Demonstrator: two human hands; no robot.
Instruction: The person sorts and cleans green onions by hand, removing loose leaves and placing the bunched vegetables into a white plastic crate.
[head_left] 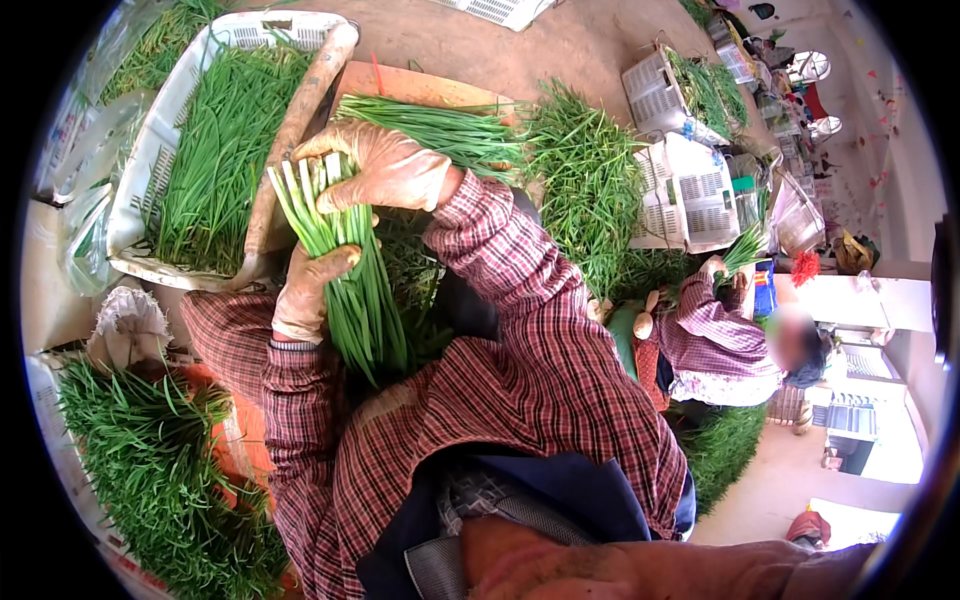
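Note:
A bunch of green garlic chives (365,310) with pale stem ends is held over my lap, its stems up and its leaves hanging down. My left hand (305,292), in a stained pale glove, is closed around the middle of the bunch. From above, my right hand (395,168), gloved the same way, grips the stem ends with thumb and fingers. More chives (440,128) lie side by side on an orange-brown board (430,82) just beyond my right hand.
A white crate (128,205) of chives stands at the far left beside a wooden pole (300,115). Loose chive heaps (585,170) lie right of the board and at lower left (160,480). White crates (690,190) and a co-worker (715,330) holding chives are at right.

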